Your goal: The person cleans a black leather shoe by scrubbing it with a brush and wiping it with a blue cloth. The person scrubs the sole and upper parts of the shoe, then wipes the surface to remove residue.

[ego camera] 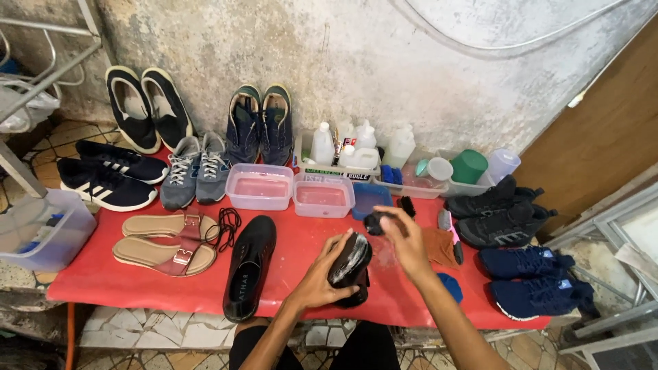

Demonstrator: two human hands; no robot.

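Note:
My left hand (321,275) grips a black shoe (351,264) tilted up over the red mat (123,281), its toe covered in whitish foam. My right hand (404,236) holds a small black brush (375,221) just above and beyond the shoe's toe. The matching black shoe (248,266) lies flat on the mat to the left of my left hand.
Two clear tubs of pinkish water (260,186) (323,194) and a blue tray (371,197) stand behind the shoe. A brown cloth (439,247) lies at the right. Sandals (168,241), sneakers (195,170), black laces (227,225), bottles (322,145) and navy shoes (531,277) lie on and around the mat.

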